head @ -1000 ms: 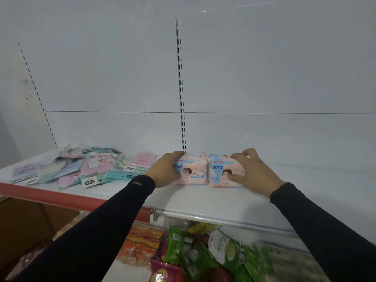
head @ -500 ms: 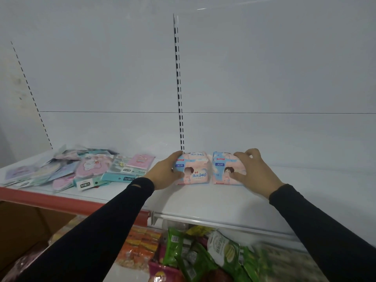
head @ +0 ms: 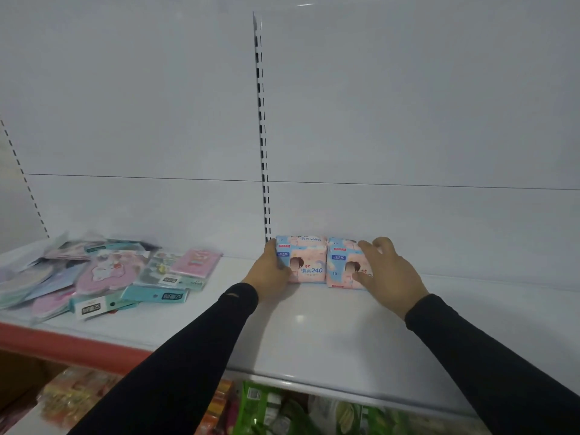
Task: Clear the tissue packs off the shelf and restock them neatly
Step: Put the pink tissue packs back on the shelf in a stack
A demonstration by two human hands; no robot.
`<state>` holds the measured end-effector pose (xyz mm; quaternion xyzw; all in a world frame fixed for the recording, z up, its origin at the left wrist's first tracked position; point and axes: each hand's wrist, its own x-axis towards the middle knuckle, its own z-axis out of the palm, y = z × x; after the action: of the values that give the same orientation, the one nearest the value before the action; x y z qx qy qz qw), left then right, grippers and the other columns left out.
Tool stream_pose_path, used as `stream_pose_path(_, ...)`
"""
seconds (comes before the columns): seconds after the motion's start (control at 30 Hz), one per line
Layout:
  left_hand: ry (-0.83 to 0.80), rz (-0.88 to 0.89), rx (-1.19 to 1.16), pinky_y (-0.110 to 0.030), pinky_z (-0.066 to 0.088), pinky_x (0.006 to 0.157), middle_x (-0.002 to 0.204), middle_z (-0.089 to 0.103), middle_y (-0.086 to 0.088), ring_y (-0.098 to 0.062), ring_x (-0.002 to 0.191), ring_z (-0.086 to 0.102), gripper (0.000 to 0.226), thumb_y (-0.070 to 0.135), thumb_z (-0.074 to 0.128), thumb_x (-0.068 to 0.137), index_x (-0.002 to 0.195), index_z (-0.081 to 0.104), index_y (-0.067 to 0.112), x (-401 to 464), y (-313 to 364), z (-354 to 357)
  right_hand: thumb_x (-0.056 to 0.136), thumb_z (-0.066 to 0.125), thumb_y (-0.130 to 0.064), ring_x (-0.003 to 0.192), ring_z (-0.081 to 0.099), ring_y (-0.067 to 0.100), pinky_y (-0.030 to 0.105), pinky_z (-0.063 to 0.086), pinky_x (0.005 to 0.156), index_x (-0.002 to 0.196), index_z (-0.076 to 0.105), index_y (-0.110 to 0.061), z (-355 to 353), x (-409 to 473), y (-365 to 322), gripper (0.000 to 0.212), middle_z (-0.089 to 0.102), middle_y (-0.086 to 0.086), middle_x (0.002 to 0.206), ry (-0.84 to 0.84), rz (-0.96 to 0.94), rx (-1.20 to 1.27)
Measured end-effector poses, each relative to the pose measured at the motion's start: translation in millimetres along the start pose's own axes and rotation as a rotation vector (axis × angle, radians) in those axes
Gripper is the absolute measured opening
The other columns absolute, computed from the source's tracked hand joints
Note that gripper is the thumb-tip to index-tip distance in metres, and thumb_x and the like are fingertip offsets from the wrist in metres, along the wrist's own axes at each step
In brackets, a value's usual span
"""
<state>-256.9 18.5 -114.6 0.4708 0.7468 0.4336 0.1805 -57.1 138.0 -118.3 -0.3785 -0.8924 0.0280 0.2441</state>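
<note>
At the far left of the white shelf (head: 329, 334) lies a loose heap of flat stationery packets (head: 94, 277) in pink, teal and pale blue; several carry small dark labels, but their writing is too small to read. A pink card-like packet (head: 196, 262) rests at the heap's right end. Under this part of the shelf runs a red front edge strip (head: 62, 343).

Next comes the left hand (head: 270, 273), its thumb laid across the front left corner of the left tissue pack (head: 306, 259) and its fingers wrapped round that pack's left side, gripping it. This pack, pink and light blue, shows the figures "240" in blue beside two characters I cannot make out, and a small blue logo patch at its upper left. It stands against the back wall, just below the slotted upright (head: 262, 120).

Touching its right side stands the right tissue pack (head: 342, 262), same colours, marked with a small "10" near the lower left. The right hand (head: 389, 274) covers its right half, fingers curled over the top and front, holding it.

Below the shelf, green snack bags (head: 270, 409) and orange packets (head: 78, 397) show, blurred
</note>
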Motion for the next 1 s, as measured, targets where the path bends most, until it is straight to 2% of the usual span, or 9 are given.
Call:
stream_pose_path(0.1, -0.011, 0.025, -0.030, -0.027, 0.050, 0.084, 0.123, 0.055, 0.000, -0.015, 0.102, 0.057, 0.056, 0.010, 0.058, 0.088, 0.136, 0.029, 0.015, 12, 2, 6, 0.096, 0.051, -0.038, 0.101, 0.059, 0.023, 0.028, 0.049, 0.078, 0.144, 0.030, -0.019, 4, 8, 6, 0.055, 0.026, 0.006, 0.145, 0.012, 0.034, -0.049)
stream_pose_path(0.23, 0.009, 0.013, -0.044, -0.028, 0.053, 0.084, 0.125, 0.057, -0.002, -0.014, 0.102, 0.058, 0.053, 0.007, 0.059, 0.088, 0.133, 0.033, 0.016, 26, 1, 8, 0.096, 0.050, -0.040, 0.114, 0.054, 0.023, 0.030, 0.051, 0.085, 0.145, 0.029, -0.018, 9, 15, 7, 0.058, 0.022, 0.007, 0.147, 0.020, 0.034, 0.007)
stream_pose_path(0.33, 0.007, -0.007, -0.008, -0.022, 0.047, 0.079, 0.123, 0.052, 0.000, -0.012, 0.101, 0.051, 0.066, 0.003, 0.057, 0.089, 0.144, 0.021, 0.014, 28, 1, 8, 0.094, 0.053, -0.040, 0.121, 0.051, 0.022, 0.031, 0.052, 0.090, 0.146, 0.028, -0.017, 13, 16, 6, 0.061, 0.021, 0.007, 0.146, 0.024, 0.006, 0.053)
stream_pose_path(0.47, 0.019, -0.034, 0.060, -0.021, 0.042, 0.081, 0.135, 0.049, -0.005, -0.010, 0.099, 0.048, 0.079, 0.009, 0.056, 0.092, 0.150, 0.003, 0.014, 25, 1, 9, 0.092, 0.059, -0.038, 0.119, 0.052, 0.019, 0.028, 0.052, 0.090, 0.146, 0.029, -0.018, 15, 14, 9, 0.066, 0.022, 0.006, 0.145, -0.001, 0.002, 0.101)
stream_pose_path(0.67, -0.021, -0.029, 0.138, -0.023, 0.041, 0.081, 0.133, 0.052, -0.001, -0.012, 0.097, 0.053, 0.094, 0.019, 0.057, 0.093, 0.149, -0.018, 0.015, 18, -1, 4, 0.091, 0.059, -0.040, 0.118, 0.052, 0.019, 0.028, 0.051, 0.090, 0.147, 0.025, -0.020, 7, 13, 5, 0.069, 0.019, 0.006, 0.148, -0.057, 0.031, 0.065)
stream_pose_path(0.77, -0.015, 0.001, 0.265, -0.024, 0.038, 0.093, 0.130, 0.049, 0.003, -0.021, 0.116, 0.053, 0.084, 0.025, 0.056, 0.093, 0.151, -0.003, 0.017, 5, -5, -13, 0.091, 0.053, -0.049, 0.115, 0.053, 0.027, 0.034, 0.050, 0.090, 0.149, 0.023, -0.021, -1, 5, -3, 0.070, 0.018, 0.009, 0.151, -0.008, 0.056, -0.040)
stream_pose_path(0.83, 0.014, 0.047, 0.417, -0.030, 0.034, 0.104, 0.144, 0.043, -0.006, -0.025, 0.128, 0.044, 0.068, 0.028, 0.050, 0.095, 0.151, 0.014, 0.017, -11, -9, -32, 0.092, 0.050, -0.049, 0.115, 0.051, 0.030, 0.036, 0.049, 0.089, 0.148, 0.027, -0.020, -8, -4, -15, 0.068, 0.021, 0.010, 0.152, 0.066, 0.054, -0.053)
stream_pose_path(0.9, 0.080, 0.094, 0.500, -0.030, 0.028, 0.107, 0.148, 0.038, -0.009, -0.023, 0.134, 0.037, 0.059, 0.033, 0.048, 0.096, 0.149, 0.026, 0.016, -39, -13, -54, 0.091, 0.053, -0.046, 0.117, 0.050, 0.029, 0.036, 0.048, 0.090, 0.144, 0.035, -0.018, -15, -18, -36, 0.063, 0.028, 0.008, 0.149, 0.118, -0.028, 0.036)
stream_pose_path(1.0, 0.239, 0.224, 0.513, -0.025, 0.028, 0.104, 0.142, 0.047, -0.003, -0.018, 0.130, 0.042, 0.048, 0.037, 0.051, 0.095, 0.139, 0.045, 0.017, -103, -23, -95, 0.091, 0.056, -0.042, 0.123, 0.046, 0.020, 0.030, 0.041, 0.097, 0.140, 0.044, -0.017, -16, -47, -90, 0.056, 0.040, 0.005, 0.141, 0.186, -0.244, 0.198)
